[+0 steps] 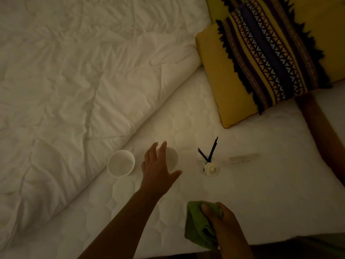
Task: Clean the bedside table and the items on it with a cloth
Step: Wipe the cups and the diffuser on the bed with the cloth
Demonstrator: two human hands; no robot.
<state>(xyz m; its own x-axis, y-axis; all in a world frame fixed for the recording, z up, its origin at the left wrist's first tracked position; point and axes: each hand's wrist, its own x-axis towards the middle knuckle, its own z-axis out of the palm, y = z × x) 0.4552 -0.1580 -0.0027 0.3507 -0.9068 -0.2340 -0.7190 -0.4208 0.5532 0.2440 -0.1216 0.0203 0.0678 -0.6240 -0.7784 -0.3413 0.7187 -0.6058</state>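
Two white cups stand on the white mattress: one left of my left hand, the other partly hidden under its fingers. My left hand hovers over that second cup with fingers spread and straight; I cannot tell if it touches. Low in the view, my right hand grips a bunched green cloth. A small white reed diffuser with dark sticks stands right of the cups. The bedside table is not in view.
A rumpled white duvet covers the left half of the bed. A yellow patterned cushion lies at the upper right. A pale flat strip lies right of the diffuser. A brown leg stands at the right edge.
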